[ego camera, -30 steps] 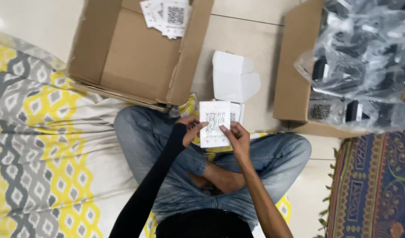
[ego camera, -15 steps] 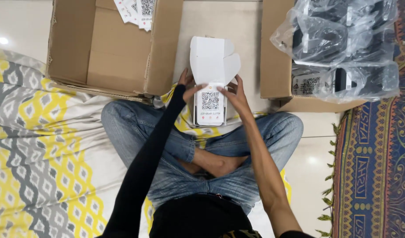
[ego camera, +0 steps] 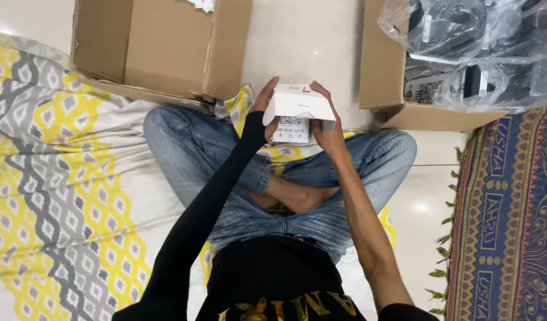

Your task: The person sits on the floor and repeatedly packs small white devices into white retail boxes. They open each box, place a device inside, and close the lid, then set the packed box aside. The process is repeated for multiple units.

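A large open brown cardboard box (ego camera: 160, 44) is seen on the pale tiled floor (ego camera: 303, 41) at the upper left, with the corner of a white printed card (ego camera: 201, 4) showing at its top edge. At the upper right, a second brown cardboard carton (ego camera: 387, 65) is filled with dark items wrapped in clear plastic bags (ego camera: 475, 47), one bearing a white square-patterned label (ego camera: 427, 91). A small white cardboard box (ego camera: 298, 104) is held above the crossed legs in blue jeans, between the two cartons. It is gripped from the left by the left hand (ego camera: 263, 110), in a black sleeve, and from the right by the bare right hand (ego camera: 327, 122), both closed around its sides. Its lid flap is folded partly down, and a white card with a square black code pattern (ego camera: 290, 128) is visible in the opening beneath.
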